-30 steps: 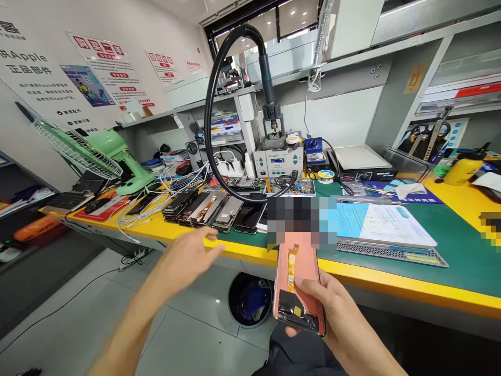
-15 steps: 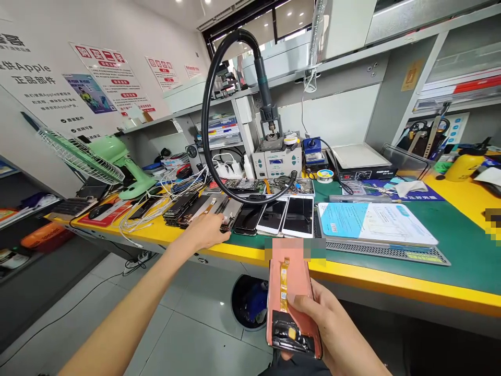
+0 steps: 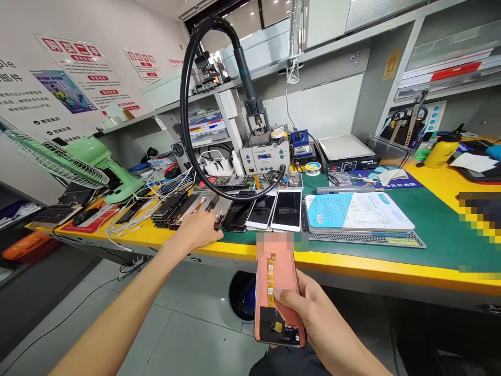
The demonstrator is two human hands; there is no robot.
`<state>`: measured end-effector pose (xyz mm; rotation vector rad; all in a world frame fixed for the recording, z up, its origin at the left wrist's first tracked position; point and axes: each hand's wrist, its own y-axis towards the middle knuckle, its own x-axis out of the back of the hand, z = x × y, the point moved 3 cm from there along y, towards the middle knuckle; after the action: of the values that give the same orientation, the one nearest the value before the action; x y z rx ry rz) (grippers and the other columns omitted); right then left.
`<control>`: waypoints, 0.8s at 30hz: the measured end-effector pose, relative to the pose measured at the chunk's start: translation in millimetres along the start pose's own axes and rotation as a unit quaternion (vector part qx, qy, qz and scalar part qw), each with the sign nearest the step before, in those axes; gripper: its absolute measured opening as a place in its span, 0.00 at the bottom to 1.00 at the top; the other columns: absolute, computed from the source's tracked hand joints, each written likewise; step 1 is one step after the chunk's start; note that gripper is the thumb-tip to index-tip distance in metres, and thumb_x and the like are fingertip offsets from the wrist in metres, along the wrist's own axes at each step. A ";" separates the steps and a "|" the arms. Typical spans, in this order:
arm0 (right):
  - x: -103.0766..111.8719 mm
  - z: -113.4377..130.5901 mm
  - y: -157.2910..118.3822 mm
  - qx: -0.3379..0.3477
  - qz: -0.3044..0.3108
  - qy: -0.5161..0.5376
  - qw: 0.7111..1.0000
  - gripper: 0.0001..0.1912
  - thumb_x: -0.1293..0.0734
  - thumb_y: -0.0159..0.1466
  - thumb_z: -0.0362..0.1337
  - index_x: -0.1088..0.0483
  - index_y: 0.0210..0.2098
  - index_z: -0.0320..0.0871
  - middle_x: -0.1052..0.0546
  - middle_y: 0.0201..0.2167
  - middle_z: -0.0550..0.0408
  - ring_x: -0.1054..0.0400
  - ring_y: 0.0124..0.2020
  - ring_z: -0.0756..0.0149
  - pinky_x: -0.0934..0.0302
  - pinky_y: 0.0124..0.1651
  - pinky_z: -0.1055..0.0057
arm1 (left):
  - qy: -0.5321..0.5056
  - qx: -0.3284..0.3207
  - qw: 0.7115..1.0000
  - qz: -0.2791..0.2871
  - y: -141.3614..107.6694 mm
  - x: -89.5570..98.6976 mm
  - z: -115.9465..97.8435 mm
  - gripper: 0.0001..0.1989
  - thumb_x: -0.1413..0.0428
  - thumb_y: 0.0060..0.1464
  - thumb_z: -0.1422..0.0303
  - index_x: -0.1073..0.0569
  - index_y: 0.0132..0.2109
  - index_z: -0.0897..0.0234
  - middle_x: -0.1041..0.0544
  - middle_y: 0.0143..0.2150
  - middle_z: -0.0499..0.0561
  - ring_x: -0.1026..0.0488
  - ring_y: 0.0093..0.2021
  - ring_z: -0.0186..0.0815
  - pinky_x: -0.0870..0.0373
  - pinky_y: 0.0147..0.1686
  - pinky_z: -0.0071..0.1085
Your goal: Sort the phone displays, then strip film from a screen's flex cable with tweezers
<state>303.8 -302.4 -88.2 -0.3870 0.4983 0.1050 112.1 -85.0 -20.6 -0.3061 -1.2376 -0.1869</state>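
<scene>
My right hand (image 3: pixel 317 308) grips a phone screen assembly (image 3: pixel 284 282) just in front of the bench edge. Its back is salmon pink, with a gold flex cable (image 3: pixel 271 279) down the middle and a black lower end; blurring covers its top. The right thumb rests beside the cable. My left hand (image 3: pixel 199 230) reaches to the bench's front edge, its fingers curled over the edge of a phone part (image 3: pixel 221 209) in a row of stripped phone screens. The fingertips are partly hidden. Beside it lie a dark phone (image 3: pixel 238 211) and two white-framed phones (image 3: pixel 287 209).
Dark phone parts (image 3: pixel 168 206) are stacked left of my hand, near white cables (image 3: pixel 136 214) and a green fan (image 3: pixel 94 162). A hot-air station (image 3: pixel 264 156) with a looping black hose stands behind. Booklets (image 3: pixel 358 211) lie at right, and a bin (image 3: pixel 241 300) stands below.
The view has shifted right, so the bench appears further left. My left hand stays at the same row of phones. The assembly in my right hand has tilted slightly.
</scene>
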 end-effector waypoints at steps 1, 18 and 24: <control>0.7 0.1 0.2 0.004 0.000 -0.010 1.000 0.08 0.38 0.66 0.38 0.34 0.43 0.43 0.23 0.32 0.55 0.27 0.26 0.65 0.39 0.28 0.71 | -0.010 0.003 1.000 -0.002 -1.7 2.0 -0.1 0.18 0.43 0.62 0.59 0.28 0.54 0.64 0.24 0.51 0.55 0.25 0.49 0.43 0.28 0.50 0.48; -30.2 -2.9 10.6 0.178 -0.018 -0.410 0.894 0.05 0.41 0.68 0.33 0.34 0.41 0.42 0.24 0.37 0.47 0.27 0.34 0.59 0.38 0.38 0.67 | -0.723 0.007 0.681 0.117 -149.4 -27.6 -98.1 0.23 0.42 0.61 0.55 0.35 0.57 0.61 0.25 0.56 0.56 0.26 0.54 0.39 0.29 0.56 0.35; -35.4 -2.8 11.1 0.172 -0.001 -0.473 0.864 0.09 0.42 0.67 0.29 0.33 0.44 0.41 0.23 0.40 0.44 0.25 0.39 0.56 0.37 0.40 0.66 | -0.753 0.043 0.641 0.142 -152.1 -41.4 -95.3 0.22 0.42 0.60 0.55 0.34 0.54 0.63 0.25 0.56 0.60 0.27 0.55 0.44 0.26 0.51 0.39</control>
<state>269.5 -293.4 -77.1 0.0465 -0.4631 0.1859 138.1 -260.9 -68.4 -0.6048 -2.8303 0.5622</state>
